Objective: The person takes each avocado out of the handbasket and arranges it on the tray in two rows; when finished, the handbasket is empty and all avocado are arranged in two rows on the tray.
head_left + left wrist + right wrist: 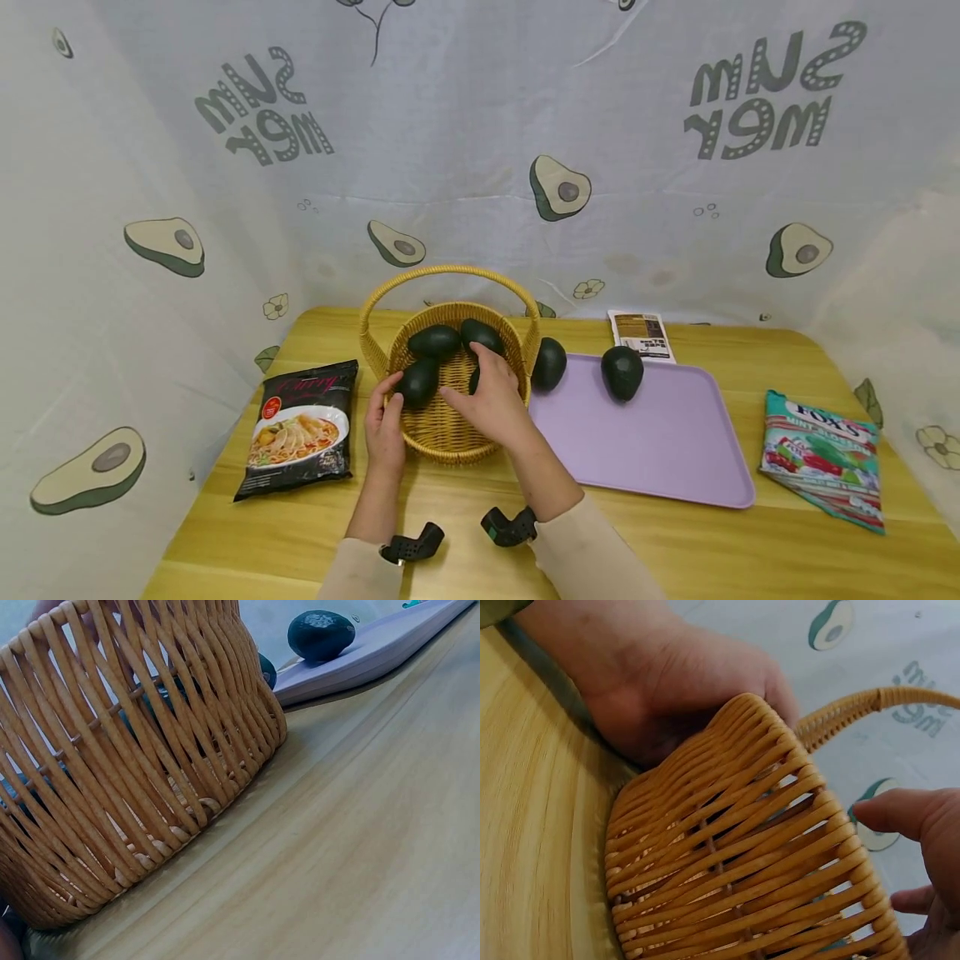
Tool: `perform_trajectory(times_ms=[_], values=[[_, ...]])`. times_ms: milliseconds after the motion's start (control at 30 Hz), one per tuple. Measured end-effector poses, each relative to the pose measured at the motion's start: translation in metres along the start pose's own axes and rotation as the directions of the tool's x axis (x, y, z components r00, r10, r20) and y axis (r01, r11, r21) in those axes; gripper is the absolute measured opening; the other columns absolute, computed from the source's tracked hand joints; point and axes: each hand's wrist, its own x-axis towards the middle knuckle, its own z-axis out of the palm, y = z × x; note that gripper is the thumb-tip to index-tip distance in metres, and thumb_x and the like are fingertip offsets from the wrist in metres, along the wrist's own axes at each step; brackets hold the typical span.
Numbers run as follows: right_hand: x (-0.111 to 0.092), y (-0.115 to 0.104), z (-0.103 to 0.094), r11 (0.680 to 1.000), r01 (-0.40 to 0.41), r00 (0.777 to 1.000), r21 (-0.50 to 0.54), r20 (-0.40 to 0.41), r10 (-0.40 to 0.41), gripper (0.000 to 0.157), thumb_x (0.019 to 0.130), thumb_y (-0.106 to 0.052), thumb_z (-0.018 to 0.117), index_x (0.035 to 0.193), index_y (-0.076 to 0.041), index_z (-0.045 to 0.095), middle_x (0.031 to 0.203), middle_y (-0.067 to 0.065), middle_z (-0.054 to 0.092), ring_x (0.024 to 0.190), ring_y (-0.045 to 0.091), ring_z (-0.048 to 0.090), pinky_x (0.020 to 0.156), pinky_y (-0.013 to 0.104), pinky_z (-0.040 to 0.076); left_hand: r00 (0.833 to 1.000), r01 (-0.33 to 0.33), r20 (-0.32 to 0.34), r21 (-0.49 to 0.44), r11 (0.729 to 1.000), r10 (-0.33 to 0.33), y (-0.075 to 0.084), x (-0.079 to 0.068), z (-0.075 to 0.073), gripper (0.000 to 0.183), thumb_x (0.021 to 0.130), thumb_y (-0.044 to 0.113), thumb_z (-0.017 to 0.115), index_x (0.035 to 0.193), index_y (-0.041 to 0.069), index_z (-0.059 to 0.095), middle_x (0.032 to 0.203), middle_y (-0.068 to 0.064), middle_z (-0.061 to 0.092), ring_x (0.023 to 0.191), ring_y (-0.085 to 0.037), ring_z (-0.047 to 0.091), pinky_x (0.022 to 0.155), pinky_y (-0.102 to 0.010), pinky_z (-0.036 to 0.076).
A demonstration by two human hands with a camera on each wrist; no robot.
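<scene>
A yellow wicker basket (pixel 442 450) with a tall handle stands on the table, several dark green avocados (pixel 435 342) inside. My left hand (pixel 385 429) grips the basket's left rim, beside the nearest avocado (pixel 417 383); in the right wrist view that hand (pixel 682 682) lies against the wicker side. Over the basket's right side reaches my right hand (pixel 491 400), thumb and fingers spread. An avocado below it is mostly hidden by the hand. In the right wrist view the right thumb (pixel 892 810) points out above the rim.
A lilac tray (pixel 652 450) lies right of the basket with one avocado (pixel 622 372) on it; another avocado (pixel 550 364) sits at its left edge. Around them are a noodle packet (pixel 303 429), a candy bag (pixel 821 458) and a small white packet (pixel 641 335). A printed curtain (pixel 465 208) hangs behind.
</scene>
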Motion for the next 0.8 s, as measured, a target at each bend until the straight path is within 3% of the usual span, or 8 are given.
perform_trajectory(times_ms=[400, 800], values=[[0.019, 0.004, 0.012, 0.997, -0.020, 0.992, -0.076, 0.120, 0.030, 0.087, 0.089, -0.034, 0.078, 0.158, -0.008, 0.034, 0.161, 0.024, 0.034, 0.144, 0.044, 0.042, 0.113, 0.060, 0.040, 1.000, -0.011, 0.003, -0.015, 1.000, 0.011, -0.001, 0.001, 0.000, 0.037, 0.105, 0.006, 0.042, 0.137, -0.002, 0.057, 0.148, -0.018, 0.052, 0.130, -0.006, 0.047, 0.103, -0.016, 0.038], [0.021, 0.005, 0.015, 0.990, -0.076, 0.989, -0.120, 0.118, 0.090, 0.081, 0.089, -0.027, 0.078, 0.156, -0.006, 0.037, 0.154, 0.032, 0.040, 0.136, 0.047, 0.050, 0.108, 0.058, 0.045, 1.000, -0.007, -0.006, -0.004, 1.000, 0.007, -0.001, -0.001, 0.000, 0.036, 0.105, 0.009, 0.043, 0.138, 0.000, 0.057, 0.148, -0.016, 0.052, 0.129, -0.003, 0.047, 0.103, -0.016, 0.037]])
